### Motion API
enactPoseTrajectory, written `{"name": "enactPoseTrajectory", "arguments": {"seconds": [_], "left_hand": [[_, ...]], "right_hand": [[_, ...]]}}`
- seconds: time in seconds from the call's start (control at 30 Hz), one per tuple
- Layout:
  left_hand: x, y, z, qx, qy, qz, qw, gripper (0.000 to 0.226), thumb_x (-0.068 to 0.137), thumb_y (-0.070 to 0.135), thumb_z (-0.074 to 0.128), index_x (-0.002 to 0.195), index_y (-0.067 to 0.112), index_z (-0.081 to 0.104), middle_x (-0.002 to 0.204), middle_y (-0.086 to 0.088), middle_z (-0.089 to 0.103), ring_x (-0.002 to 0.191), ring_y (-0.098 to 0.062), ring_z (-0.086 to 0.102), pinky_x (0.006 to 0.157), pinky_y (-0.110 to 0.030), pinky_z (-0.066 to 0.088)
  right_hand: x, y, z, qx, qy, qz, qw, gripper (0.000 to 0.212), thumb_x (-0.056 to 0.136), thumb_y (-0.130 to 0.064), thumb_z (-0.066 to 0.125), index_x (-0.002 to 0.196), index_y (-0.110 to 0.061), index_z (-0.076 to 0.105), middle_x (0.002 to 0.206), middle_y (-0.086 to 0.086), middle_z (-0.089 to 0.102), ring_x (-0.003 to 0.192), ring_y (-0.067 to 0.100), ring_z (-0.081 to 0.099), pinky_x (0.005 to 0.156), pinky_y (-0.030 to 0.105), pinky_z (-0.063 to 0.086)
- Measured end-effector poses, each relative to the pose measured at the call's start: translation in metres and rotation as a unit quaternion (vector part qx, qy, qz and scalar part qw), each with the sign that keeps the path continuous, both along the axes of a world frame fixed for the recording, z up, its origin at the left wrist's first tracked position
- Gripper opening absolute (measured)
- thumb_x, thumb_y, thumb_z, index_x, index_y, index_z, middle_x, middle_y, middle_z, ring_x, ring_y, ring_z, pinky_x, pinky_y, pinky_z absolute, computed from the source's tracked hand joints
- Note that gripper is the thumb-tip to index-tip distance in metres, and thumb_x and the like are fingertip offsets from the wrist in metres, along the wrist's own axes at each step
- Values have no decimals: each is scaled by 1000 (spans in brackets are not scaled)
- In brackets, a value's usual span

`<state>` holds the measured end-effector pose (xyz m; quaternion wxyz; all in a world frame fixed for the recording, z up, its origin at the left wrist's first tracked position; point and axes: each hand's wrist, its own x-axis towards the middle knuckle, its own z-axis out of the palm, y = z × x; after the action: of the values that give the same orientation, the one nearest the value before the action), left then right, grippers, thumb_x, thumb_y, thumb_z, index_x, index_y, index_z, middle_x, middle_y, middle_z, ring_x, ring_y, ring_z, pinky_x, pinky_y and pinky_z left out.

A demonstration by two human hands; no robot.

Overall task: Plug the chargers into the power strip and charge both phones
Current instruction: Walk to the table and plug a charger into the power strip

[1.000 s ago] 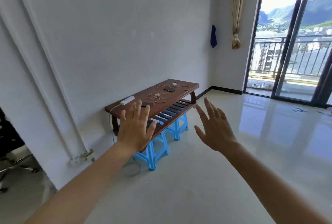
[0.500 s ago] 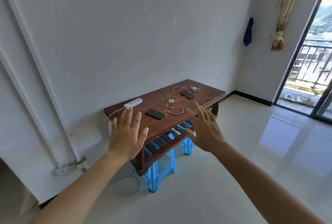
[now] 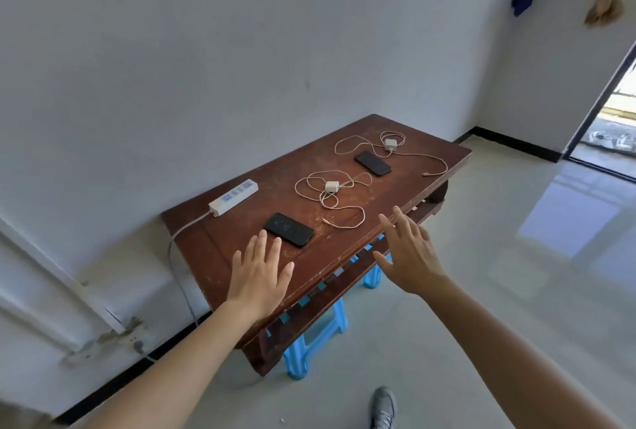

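Note:
A brown wooden table (image 3: 430,146) stands against the white wall. On it lie a white power strip (image 3: 233,196) at the back left, a near black phone (image 3: 288,229), a near white charger (image 3: 331,186) with its coiled cable, a far black phone (image 3: 372,163) and a far white charger (image 3: 390,144) with a long cable. My left hand (image 3: 258,274) hovers open just in front of the near phone, holding nothing. My right hand (image 3: 407,253) is open over the table's front edge, also holding nothing.
Blue plastic stools (image 3: 311,335) stand under the table. The strip's cord (image 3: 179,267) hangs down the table's left end toward the wall. My grey shoe (image 3: 383,406) shows on the pale tiled floor. A glass door (image 3: 612,119) lies at far right.
I have come closer to the table and look down on it more steeply. Both open hands now reach its near edge; nothing on the table has moved.

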<state>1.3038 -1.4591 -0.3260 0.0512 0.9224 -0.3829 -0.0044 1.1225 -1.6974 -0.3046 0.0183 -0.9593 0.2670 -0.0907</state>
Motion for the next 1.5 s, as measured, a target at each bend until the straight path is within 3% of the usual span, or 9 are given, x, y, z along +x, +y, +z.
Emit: {"name": "enactPoseTrajectory", "arguments": {"seconds": [0.33, 0.67, 0.87, 1.0, 1.2, 1.3, 1.4, 1.5], "left_hand": [[103, -86, -75, 108, 116, 120, 980, 66, 103, 54, 21, 158, 19, 10, 168, -14, 3, 154, -29, 7, 122, -51, 21], [171, -107, -110, 132, 190, 171, 958, 64, 104, 50, 25, 158, 20, 9, 168, -13, 0, 154, -31, 4, 121, -51, 18], [231, -115, -143, 141, 201, 156, 957, 64, 104, 45, 23, 158, 20, 1, 168, -13, -9, 154, -33, -8, 122, -55, 13], [254, -111, -169, 155, 217, 149, 952, 64, 103, 46, 19, 157, 21, -6, 168, -12, -11, 153, -33, -10, 122, -59, 10], [255, -106, -173, 160, 206, 140, 955, 63, 103, 46, 22, 158, 25, 0, 169, -8, -6, 154, -31, -4, 121, -57, 16], [254, -106, -173, 160, 197, 145, 956, 63, 103, 44, 24, 158, 25, 2, 169, -8, -5, 154, -31, -2, 121, -56, 17], [253, -112, -170, 156, 207, 168, 951, 61, 103, 42, 28, 158, 25, 6, 169, -7, -2, 154, -30, 0, 121, -55, 18], [256, -117, -164, 148, 212, 185, 948, 57, 104, 40, 29, 157, 26, 15, 169, -5, 6, 154, -28, 6, 120, -53, 22]], "right_hand": [[177, -103, -95, 125, 109, 103, 981, 82, 96, -58, 49, 160, -18, 16, 167, 16, 19, 150, 35, 27, 119, 49, 28], [290, -103, -144, 174, 227, 182, 941, 82, 96, -47, 54, 160, -15, 13, 167, 18, 15, 148, 39, 28, 116, 52, 31], [329, -110, -153, 187, 240, 112, 946, 71, 99, -22, 43, 160, -8, 9, 168, 19, 5, 151, 38, 19, 119, 51, 28], [350, -124, -155, 126, 191, 38, 973, 81, 93, -13, 49, 158, -2, 3, 167, 23, -5, 154, 39, 1, 123, 52, 16], [384, -157, -163, 114, 191, -58, 973, 95, 89, -7, 56, 158, -5, -8, 164, 27, -17, 152, 47, -11, 123, 57, 4], [404, -176, -170, 109, 219, -86, 966, 89, 93, -10, 56, 159, -8, -4, 166, 25, -1, 153, 45, 0, 123, 58, 3], [424, -189, -172, 79, 190, -109, 972, 81, 91, -8, 60, 157, -12, 14, 148, 20, 42, 138, 37, 40, 121, 57, 14], [448, -188, -165, 127, 84, -78, 985, 74, 92, -8, 61, 155, -13, 22, 140, 22, 46, 121, 38, 56, 116, 53, 27]]}}
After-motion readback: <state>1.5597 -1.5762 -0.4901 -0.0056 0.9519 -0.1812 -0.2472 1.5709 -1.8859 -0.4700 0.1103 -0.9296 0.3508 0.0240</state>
